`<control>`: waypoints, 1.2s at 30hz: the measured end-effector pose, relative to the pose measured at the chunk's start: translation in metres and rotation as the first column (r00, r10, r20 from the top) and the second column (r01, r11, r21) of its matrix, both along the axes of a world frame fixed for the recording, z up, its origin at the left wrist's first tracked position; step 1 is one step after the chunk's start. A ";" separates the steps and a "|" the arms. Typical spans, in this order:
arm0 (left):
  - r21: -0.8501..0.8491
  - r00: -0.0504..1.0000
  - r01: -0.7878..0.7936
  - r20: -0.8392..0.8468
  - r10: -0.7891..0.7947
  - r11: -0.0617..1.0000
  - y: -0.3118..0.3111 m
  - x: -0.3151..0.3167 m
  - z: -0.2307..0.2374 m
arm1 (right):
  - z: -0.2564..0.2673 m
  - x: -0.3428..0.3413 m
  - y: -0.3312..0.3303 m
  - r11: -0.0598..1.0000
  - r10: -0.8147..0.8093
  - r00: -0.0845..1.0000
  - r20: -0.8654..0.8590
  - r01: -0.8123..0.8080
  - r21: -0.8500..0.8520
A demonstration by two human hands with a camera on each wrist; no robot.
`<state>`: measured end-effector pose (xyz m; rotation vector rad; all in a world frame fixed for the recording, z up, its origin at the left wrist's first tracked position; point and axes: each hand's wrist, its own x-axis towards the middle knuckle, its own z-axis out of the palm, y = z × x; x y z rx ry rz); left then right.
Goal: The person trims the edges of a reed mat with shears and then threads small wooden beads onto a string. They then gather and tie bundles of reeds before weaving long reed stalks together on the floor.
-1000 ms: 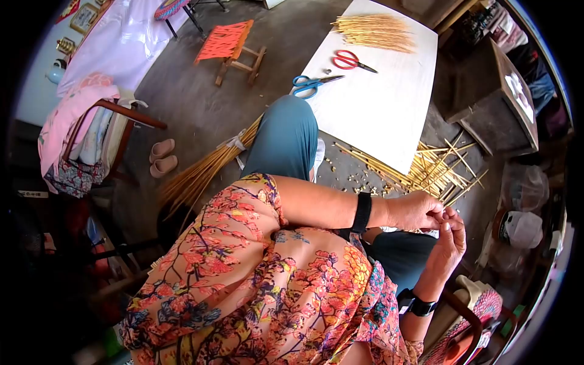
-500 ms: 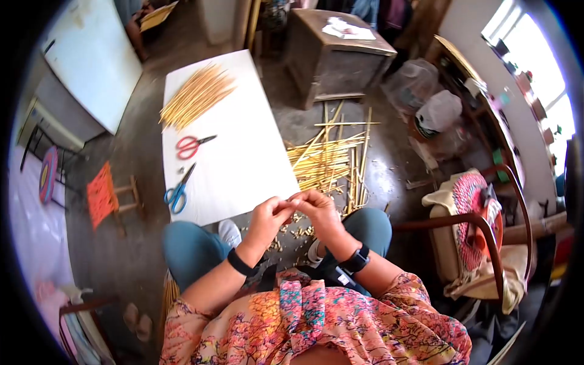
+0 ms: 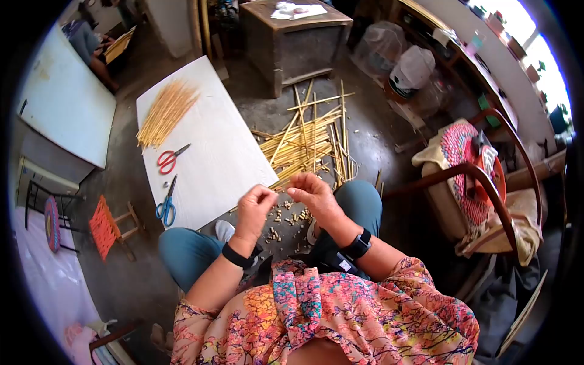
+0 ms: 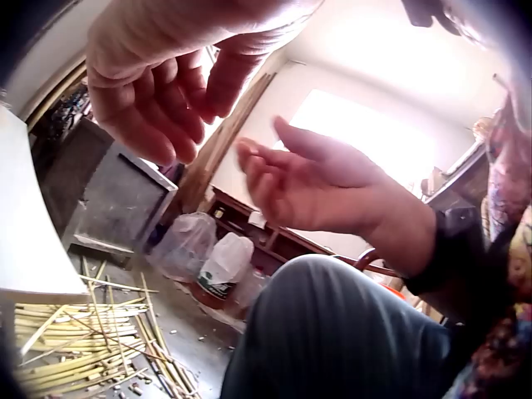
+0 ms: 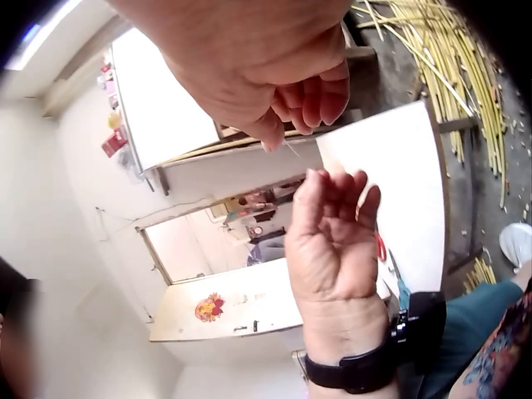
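Over the lap, my left hand (image 3: 254, 210) and right hand (image 3: 315, 196) face each other a short way apart, fingers curled inward. A fine pale strand (image 5: 291, 147) shows in the right wrist view at the right hand's thumb and fingertips, slanting toward the left hand's fingertips. In that view the left hand (image 5: 337, 249) is palm-up with bent fingers; I cannot tell whether it grips the strand's other end. Beyond the hands lies a white board (image 3: 213, 152) bearing a bundle of thin straw stalks (image 3: 167, 112), red-handled scissors (image 3: 167, 161) and blue-handled scissors (image 3: 165, 210).
Loose yellow stalks (image 3: 304, 143) lie piled on the floor beside the board, with short cut bits (image 3: 283, 225) between the feet. An orange woven stool (image 3: 104, 225) stands left, a wooden armchair (image 3: 468, 173) right. Farther back are a dark cabinet (image 3: 292, 48) and plastic-wrapped containers (image 3: 410, 70).
The head view has swung round toward the front. The hands, joined at the fingertips half a second ago, have moved slightly apart.
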<state>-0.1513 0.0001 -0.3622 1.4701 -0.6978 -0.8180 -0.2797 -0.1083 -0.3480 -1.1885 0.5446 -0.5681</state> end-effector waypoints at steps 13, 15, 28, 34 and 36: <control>0.304 0.657 -0.454 0.749 0.085 0.837 0.001 0.167 -0.132 | -0.106 -0.232 -0.135 0.781 -0.580 0.708 -0.404 0.624 -0.028; 0.363 0.594 -0.521 0.804 0.023 0.772 -0.001 0.169 -0.125 | -0.164 -0.267 -0.137 0.747 -0.521 0.609 -0.598 0.665 0.026; 0.432 0.362 -0.582 0.896 -0.257 0.689 -0.014 0.149 -0.134 | -0.346 -0.341 -0.105 0.954 -0.158 0.054 -0.986 0.266 -0.139; 0.332 0.231 -0.604 0.943 -0.240 0.725 -0.009 0.155 -0.157 | -0.355 -0.327 -0.092 0.917 -0.279 0.138 -0.950 0.331 -0.221; 0.292 0.188 -0.629 0.956 -0.223 0.720 -0.008 0.157 -0.160 | -0.361 -0.304 -0.087 0.910 -0.294 0.090 -0.952 0.330 -0.250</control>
